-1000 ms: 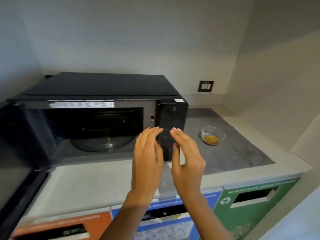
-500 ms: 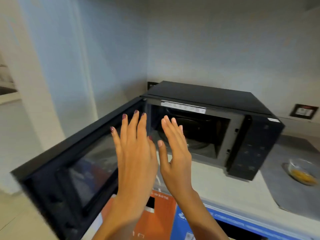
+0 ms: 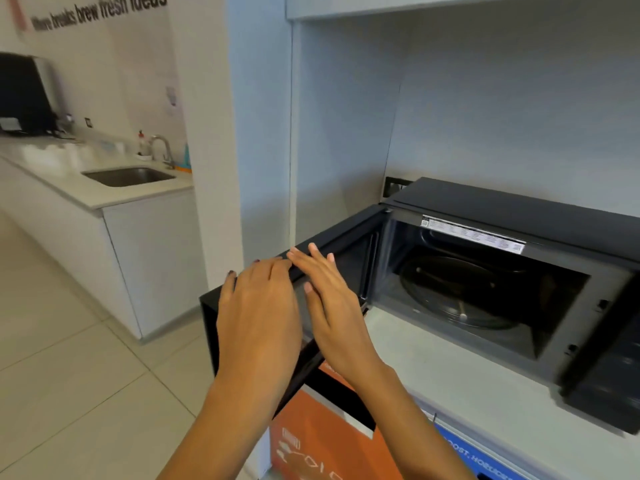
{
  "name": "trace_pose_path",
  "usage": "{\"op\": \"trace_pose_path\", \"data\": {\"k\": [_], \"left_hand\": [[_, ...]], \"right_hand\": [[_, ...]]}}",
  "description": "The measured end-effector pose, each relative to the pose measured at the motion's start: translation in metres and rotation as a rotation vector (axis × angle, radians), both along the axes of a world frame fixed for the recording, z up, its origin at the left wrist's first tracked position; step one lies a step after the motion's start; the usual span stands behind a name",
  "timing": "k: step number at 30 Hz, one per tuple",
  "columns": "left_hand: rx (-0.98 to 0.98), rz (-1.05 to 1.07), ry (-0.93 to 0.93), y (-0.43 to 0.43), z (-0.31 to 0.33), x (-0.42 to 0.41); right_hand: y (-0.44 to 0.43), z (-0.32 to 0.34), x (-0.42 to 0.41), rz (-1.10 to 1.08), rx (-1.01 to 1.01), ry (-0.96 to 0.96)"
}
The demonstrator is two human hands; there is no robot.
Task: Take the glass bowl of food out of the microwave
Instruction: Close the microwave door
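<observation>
Hands [image 3: 263, 306] lowered, flat by microwave door [image 3: 343, 244]

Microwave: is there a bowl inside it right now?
No, the open microwave holds only its bare turntable; no bowl sits on it.

1. Microwave [image 3: 502, 278]: its right side and control panel are cut off by the right frame edge and smeared by motion blur.
2. Open door [image 3: 332, 244]: the middle is hidden behind the left hand [image 3: 258, 306] and right hand [image 3: 332, 306].
3. Label strip [image 3: 472, 233]: print too small to read.
4. Orange bin front [image 3: 311, 441]: cut off at the bottom edge.
</observation>
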State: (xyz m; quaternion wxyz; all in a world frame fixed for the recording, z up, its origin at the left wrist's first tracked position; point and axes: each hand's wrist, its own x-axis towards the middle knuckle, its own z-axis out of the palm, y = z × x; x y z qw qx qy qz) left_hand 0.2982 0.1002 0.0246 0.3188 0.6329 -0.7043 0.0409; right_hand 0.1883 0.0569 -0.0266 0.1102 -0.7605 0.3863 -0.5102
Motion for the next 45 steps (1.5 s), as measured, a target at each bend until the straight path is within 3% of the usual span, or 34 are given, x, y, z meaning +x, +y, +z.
{"op": "trace_pose_path", "data": {"k": [5, 11, 21, 27, 31, 35, 40, 45], "left_hand": [[-0.013, -0.108, 0.034, -0.014, 0.014, 0.015], [0.085, -0.416, 0.107, -0.028, 0.032, 0.025], [0.222, -0.882, 0.315, -0.039, 0.012, -0.037], [0.126, -1.018, 0.347, -0.045, -0.004, -0.100], [0.098, -1.087, 0.383, -0.050, -0.011, -0.141], [0.037, -1.099, 0.294, -0.062, -0.018, -0.177], [-0.052, -1.103, 0.145, -0.074, -0.025, -0.213], [-0.199, -1.032, 0.019, -0.088, -0.027, -0.244]], "right_hand": [[-0.003, 0.007, -0.008, -0.038, -0.003, -0.035], [0.014, 0.013, -0.029, -0.090, -0.010, -0.106], [0.055, 0.027, -0.110, -0.190, 0.026, -0.132], [0.079, 0.045, -0.160, -0.330, 0.174, -0.100], [0.102, 0.068, -0.198, -0.381, 0.354, 0.036], [0.117, 0.077, -0.223, -0.505, 0.433, 0.191], [0.120, 0.067, -0.236, -0.880, 0.366, 0.388], [0.099, 0.050, -0.249, -1.135, 0.328, 0.378]]}}
